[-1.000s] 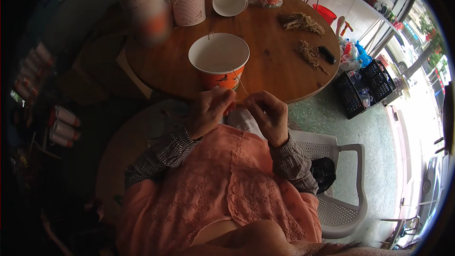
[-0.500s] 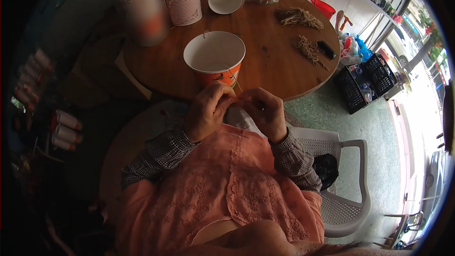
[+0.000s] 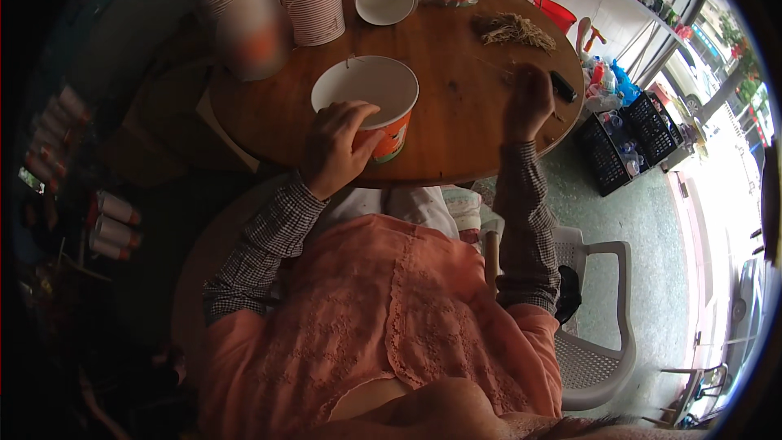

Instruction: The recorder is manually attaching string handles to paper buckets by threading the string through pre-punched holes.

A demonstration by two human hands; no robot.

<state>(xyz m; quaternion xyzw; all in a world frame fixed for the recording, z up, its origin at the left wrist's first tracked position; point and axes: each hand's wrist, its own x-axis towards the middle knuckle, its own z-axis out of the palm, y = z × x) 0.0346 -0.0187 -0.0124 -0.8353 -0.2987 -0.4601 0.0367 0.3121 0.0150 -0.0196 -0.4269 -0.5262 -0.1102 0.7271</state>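
While bucket (image 3: 396,131) stands upright, inside looks white; outside mostly orange.

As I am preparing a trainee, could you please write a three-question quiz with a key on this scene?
1. Which is nearer the open paper bucket: the left hand or the right hand?
2. True or false: the grey plastic chair stands to the person's left.
3. What colour is the small object just right of the right hand? A) white B) black C) blue

Key: 1. The left hand. 2. False. 3. B.
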